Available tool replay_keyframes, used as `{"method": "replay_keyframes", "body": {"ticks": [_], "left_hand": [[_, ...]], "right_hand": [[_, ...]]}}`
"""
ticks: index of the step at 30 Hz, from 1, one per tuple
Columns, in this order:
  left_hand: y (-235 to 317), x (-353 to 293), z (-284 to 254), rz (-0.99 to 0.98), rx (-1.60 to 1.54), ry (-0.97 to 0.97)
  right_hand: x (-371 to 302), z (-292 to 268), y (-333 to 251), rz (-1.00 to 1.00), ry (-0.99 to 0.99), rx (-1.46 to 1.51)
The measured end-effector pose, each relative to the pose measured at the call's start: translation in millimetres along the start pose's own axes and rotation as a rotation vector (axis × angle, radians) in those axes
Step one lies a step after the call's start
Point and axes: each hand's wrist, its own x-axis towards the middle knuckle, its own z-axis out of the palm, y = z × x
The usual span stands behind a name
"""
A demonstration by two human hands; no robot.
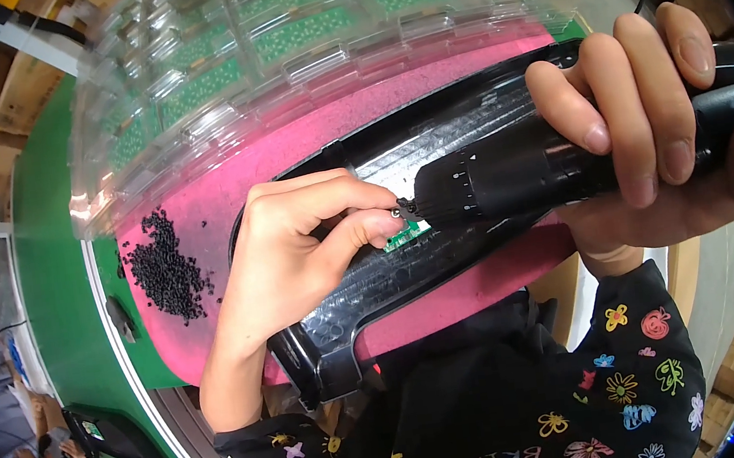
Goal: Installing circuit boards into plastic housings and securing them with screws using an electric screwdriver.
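My right hand (636,126) is wrapped round a black electric screwdriver (514,171) with a marked collar; its nose points left. At that nose, my left hand (295,237) is closed, thumb and forefinger pinching a small black screw-like piece (408,208) with a shiny spot beside it. Too little of the piece shows to be sure of its kind. Just beneath the fingertips is a small green circuit board (406,235), partly hidden by the hand and tool. It lies in a long glossy black plastic housing (391,280), which both hands are above.
The housing rests on a pink mat (200,189) over a green table (61,246). Left lies a heap of small black pieces (163,270). Clear plastic trays (274,49) with green boards stand behind. A similar black housing (124,438) and another person (58,454) are at far lower left.
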Motion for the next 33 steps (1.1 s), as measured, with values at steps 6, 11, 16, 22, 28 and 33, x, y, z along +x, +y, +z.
{"method": "replay_keyframes", "body": {"ticks": [6, 11, 16, 22, 28, 33], "left_hand": [[-0.6, 0.9, -1.0, 0.102, 0.131, -0.042], [-4.6, -0.6, -1.0, 0.163, 0.277, -0.032], [-2.3, 0.5, -2.7, 0.112, 0.405, 0.100], [1.6, -1.1, -2.3, -0.106, 0.504, 0.115], [-9.8, -4.3, -0.9, 0.014, 0.497, 0.202], [-14.2, -3.3, -5.5, 0.060, 0.460, 0.166]], "right_hand": [[1.4, 9.4, 10.4, -0.033, 0.040, 0.035], [13.9, -5.5, -2.8, 0.228, -0.137, -0.208], [8.4, 12.6, 18.2, 0.347, 0.061, -0.295], [-0.9, 19.8, 38.2, 0.311, 0.012, -0.307], [0.2, 34.3, 33.3, 0.432, -0.003, -0.344], [5.1, 45.1, 41.7, 0.447, -0.036, -0.394]]}}
